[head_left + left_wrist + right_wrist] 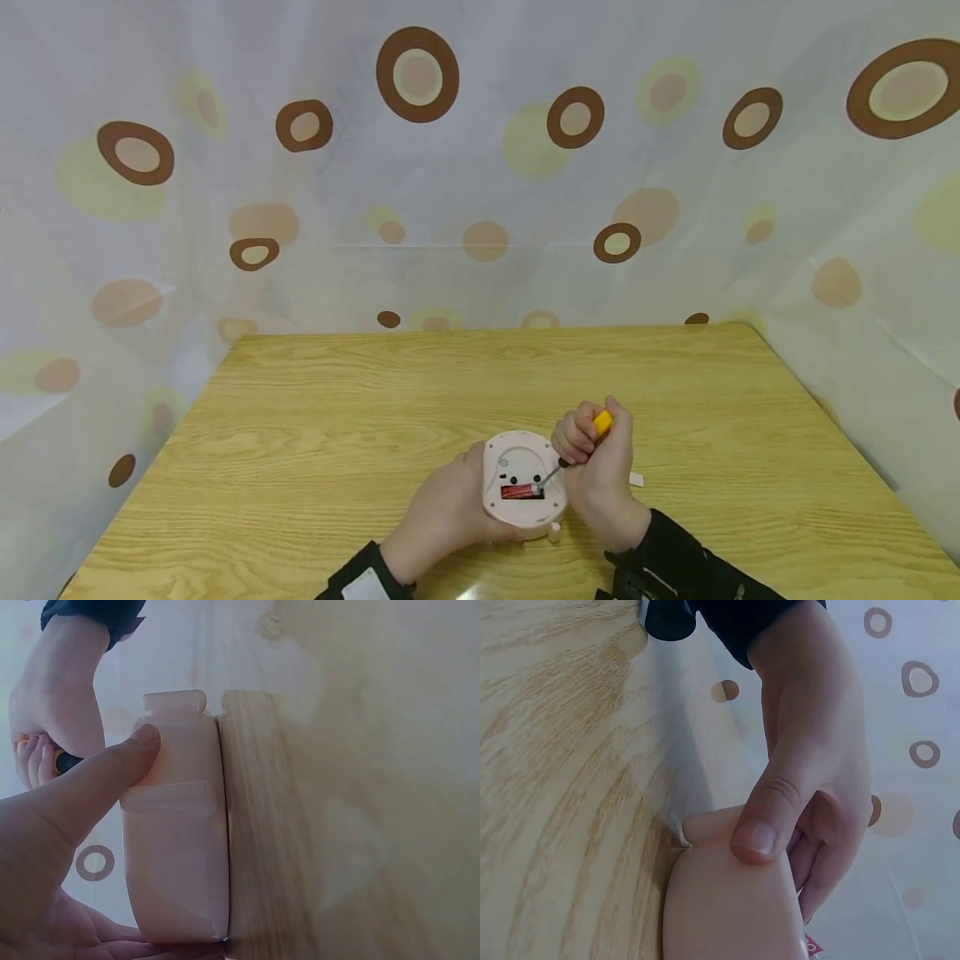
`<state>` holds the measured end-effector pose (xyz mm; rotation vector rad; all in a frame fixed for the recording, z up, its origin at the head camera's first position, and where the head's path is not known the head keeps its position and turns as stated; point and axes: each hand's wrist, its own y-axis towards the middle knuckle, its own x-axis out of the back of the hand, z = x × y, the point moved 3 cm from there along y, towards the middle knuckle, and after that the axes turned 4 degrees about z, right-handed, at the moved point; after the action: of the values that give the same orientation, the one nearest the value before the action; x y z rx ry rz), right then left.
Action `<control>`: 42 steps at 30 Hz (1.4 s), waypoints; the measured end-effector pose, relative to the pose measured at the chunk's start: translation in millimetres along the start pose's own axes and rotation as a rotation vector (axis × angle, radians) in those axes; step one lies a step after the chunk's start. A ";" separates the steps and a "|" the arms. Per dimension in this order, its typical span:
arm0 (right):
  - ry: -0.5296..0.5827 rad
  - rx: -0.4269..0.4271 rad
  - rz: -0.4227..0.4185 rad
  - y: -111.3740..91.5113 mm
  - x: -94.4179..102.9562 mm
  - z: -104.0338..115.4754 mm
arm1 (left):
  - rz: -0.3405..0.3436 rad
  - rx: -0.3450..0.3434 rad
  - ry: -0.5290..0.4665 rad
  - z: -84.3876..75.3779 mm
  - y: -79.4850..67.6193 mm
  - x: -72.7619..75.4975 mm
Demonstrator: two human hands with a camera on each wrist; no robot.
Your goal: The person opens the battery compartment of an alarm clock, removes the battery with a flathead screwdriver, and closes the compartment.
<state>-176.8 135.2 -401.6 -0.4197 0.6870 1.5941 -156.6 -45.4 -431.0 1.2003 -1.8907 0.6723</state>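
A round, pale pink device (522, 518) lies on the table, its flat back facing up. In that back an uncovered battery slot holds a red battery (517, 492). My left hand (454, 500) grips the device from the left; in the left wrist view its thumb (142, 754) presses the side wall. My right hand (600, 467) curls round the yellow-and-black handle of a screwdriver (551, 475). The screwdriver slants down to the left, its tip at the battery's right end. The right wrist view shows the left hand (817, 765) on the device's side (727, 907).
A small pale flat piece (637, 479) lies on the wooden table (337, 417), just right of my right hand. A patterned cloth (480, 183) hangs behind the table and along both sides. The device has a small knob (554, 532) at its near edge.
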 end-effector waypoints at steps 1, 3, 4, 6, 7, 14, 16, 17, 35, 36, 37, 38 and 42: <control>0.001 0.002 0.002 -0.1 -0.4 0.2 | -0.001 -0.003 -0.002 -0.1 0.1 -0.1; 0.005 0.006 0.007 -0.3 -1.7 0.7 | -0.003 -0.006 -0.007 0.1 0.4 -0.3; 0.012 0.008 0.016 -0.4 -2.3 0.9 | -0.005 -0.008 -0.007 0.2 0.4 -0.6; 0.015 0.013 0.025 -0.7 -3.8 1.4 | -0.007 -0.011 -0.007 0.4 0.6 -0.8; 0.017 0.017 0.031 -0.9 -4.6 1.7 | -0.006 -0.011 -0.006 0.4 0.5 -1.1; -0.014 0.038 0.065 -1.8 -8.2 3.0 | -0.007 -0.012 0.009 0.6 0.6 -1.3; -0.023 0.045 0.077 -1.8 -8.9 3.1 | -0.006 -0.010 0.012 0.4 0.4 -1.5; -0.027 0.048 0.081 -1.8 -9.0 3.1 | -0.005 -0.009 0.013 0.3 0.3 -1.8; -0.062 0.027 0.029 -6.8 2.7 -3.6 | -0.014 -0.008 0.013 -0.2 -0.3 -1.2; -0.063 0.025 0.028 -6.7 3.1 -4.2 | -0.011 -0.003 0.013 -0.3 -0.3 -1.2; -0.064 0.024 0.029 -6.7 3.6 -4.8 | -0.009 0.000 0.013 -0.3 -0.1 -1.0; -0.066 0.025 0.029 -6.5 4.0 -5.3 | -0.006 0.003 0.013 -0.4 0.0 -0.8; -0.069 0.022 0.031 -6.2 4.9 -6.8 | 0.000 0.012 0.015 -0.4 0.3 -0.3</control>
<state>-172.3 134.7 -411.0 -0.3380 0.6610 1.6208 -156.7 -44.8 -431.0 1.1998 -1.8773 0.6920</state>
